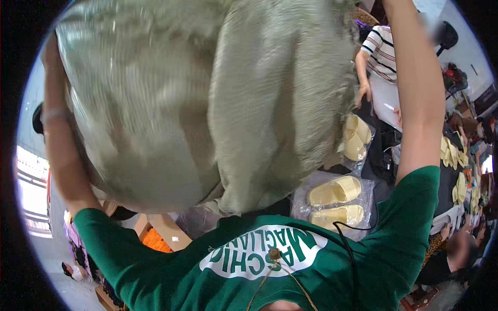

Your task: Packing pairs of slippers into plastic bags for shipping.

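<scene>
A big grey-green woven sack [207, 98] fills most of the view, lifted high in front of the person and blurred. It hangs over the surface [381, 155], which is dark and lies to the right of the sack and lower down.

The left hand [51, 52] is at the sack's upper left edge, with the bare forearm running down along that side to a green sleeve. It seems to be gripping the cloth, but the fingers are hidden behind the sack, so I cannot tell whether they are closed or apart. The right arm [417, 93] goes straight up on the right of the sack and leaves the top of the picture; the right hand itself is out of view, so its fingers cannot be judged either.

Just below and right of the sack's lower edge lies a clear plastic bag with a pair of pale yellow slippers [336, 201], side by side. Another bagged pair [357, 137] lies just right of the sack, further up the surface. More yellow slippers [456, 166] are spread well to the right of the sack, beyond the right arm.

Above and right of the sack a person in a striped shirt [381, 52] stands at the surface with a hand [364, 93] down on it. Below the sack, to the left, an orange thing sits in a cardboard box [163, 233].
</scene>
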Tool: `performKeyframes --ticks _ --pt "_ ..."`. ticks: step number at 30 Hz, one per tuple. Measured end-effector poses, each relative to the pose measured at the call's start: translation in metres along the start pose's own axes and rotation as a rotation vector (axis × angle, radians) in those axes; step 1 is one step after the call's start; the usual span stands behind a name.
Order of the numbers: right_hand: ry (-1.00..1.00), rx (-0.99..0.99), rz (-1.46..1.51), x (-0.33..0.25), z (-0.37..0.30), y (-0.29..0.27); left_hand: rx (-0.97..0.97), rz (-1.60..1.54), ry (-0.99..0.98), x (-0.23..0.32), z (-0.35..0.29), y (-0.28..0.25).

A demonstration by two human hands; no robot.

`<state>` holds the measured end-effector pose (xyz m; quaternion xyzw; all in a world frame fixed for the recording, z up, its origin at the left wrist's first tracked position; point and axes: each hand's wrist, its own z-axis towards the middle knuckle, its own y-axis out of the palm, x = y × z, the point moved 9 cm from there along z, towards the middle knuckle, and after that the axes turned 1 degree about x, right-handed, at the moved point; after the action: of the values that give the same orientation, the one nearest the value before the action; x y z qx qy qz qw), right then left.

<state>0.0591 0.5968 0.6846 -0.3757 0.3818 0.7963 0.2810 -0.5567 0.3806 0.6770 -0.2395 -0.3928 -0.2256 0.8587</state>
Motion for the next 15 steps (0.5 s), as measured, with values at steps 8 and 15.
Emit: performKeyframes --ticks 8,15 --pt "0.165 0.756 -0.386 0.016 -0.186 -0.181 -0.329 -0.182 0.028 0.064 0.009 0.127" --pt "0.521 0.613 -0.237 0.133 -0.300 -0.199 -0.553 -0.179 0.033 0.122 -0.008 0.182"
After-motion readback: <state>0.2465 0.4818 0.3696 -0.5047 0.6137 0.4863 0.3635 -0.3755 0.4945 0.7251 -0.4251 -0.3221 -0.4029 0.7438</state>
